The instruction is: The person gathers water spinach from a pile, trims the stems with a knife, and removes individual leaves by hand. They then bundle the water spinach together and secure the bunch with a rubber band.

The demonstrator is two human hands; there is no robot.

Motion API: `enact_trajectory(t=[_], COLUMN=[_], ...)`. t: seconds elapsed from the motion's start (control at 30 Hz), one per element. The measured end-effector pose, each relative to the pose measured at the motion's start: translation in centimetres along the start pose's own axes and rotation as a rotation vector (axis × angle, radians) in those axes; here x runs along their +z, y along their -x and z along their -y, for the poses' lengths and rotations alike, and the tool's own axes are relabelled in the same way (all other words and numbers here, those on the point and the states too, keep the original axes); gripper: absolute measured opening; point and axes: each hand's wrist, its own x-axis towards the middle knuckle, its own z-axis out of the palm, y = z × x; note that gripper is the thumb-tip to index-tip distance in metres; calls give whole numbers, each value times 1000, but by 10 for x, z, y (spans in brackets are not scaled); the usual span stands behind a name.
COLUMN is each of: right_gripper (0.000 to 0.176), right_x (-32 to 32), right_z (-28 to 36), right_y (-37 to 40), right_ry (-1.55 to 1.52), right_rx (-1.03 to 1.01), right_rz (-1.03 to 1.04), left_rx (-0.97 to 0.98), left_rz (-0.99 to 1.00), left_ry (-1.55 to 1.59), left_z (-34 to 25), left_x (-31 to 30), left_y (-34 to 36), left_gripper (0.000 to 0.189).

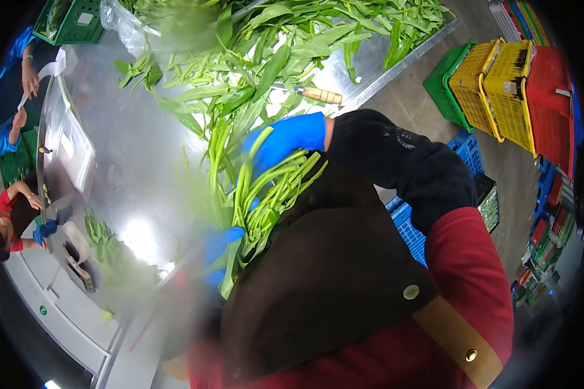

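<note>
Clamping greens [276, 188] with right hand [285, 139]; can't tell grip of blurred left hand [219, 245] below. Could shed some onto desk [143, 149] through any slackening.

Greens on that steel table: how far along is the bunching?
A small pile already lies apart. The gloved right hand and left hand grip one bunch now. A big loose heap remains uncollected, with a knife lying at its edge.

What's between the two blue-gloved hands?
A bundle of green stems spans from the right hand to the blurred left hand, both gripping it, in the head view.
</note>
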Motion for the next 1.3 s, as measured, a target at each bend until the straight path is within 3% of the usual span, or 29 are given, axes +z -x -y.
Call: enact_trajectory(t=[0.1,0.13,0.2,0.23,0.37,0.6,0.63,0.73,0.8,0.83,0.9,0.97,1.07,1.13,1.17,1.27,1.3], right_gripper=[29,28,29,31,27,26,31,41,44,42,34,33,32,31,29,28,25], right_x=[5,7,6,12,21,19,23,15,17,17,16,18,21,25,27,12,10], right_z=[-9,2,14,29,46,23,43,72,52,49,53,55,55,53,53,44,54], right_y=[-15,-13,-7,4,5,-6,-1,8,7,8,13,23,28,29,26,30,24], right_ry=[85,117,623,598,552,419,-10,629,533,457,422,196,-162,-410,-415,-303,-478], right_rx=[-353,-382,-531,-613,-62,-383,-42,273,186,147,94,-17,-100,-136,-109,-307,-183], right_rz=[69,115,-22,-163,-282,-460,-529,-23,48,39,-6,-166,-329,-421,-437,-557,-765], left_rx=[15,17,15,10,-35,-51,-26,-72,-147,-178,210,262,184,30,-47,-72,-76], left_rz=[55,52,9,-23,-138,-174,-158,-196,-265,-312,-142,-273,-220,-185,-167,-191,-310], left_ry=[-105,-112,-104,-99,-128,-187,-159,-168,-185,-180,32,28,82,-115,-214,-478,-371], left_z=[6,6,4,2,0,-6,-5,5,9,10,2,16,0,-11,-14,-14,0], left_x=[-25,-26,-21,-18,-18,-5,2,-20,-33,-34,38,20,45,41,40,37,21], left_y=[-2,-1,0,2,12,4,3,7,12,13,4,12,10,10,9,-1,-3], left_gripper=[51,50,48,47,43,37,36,34,48,64,78,78,77,76,76,78,79])
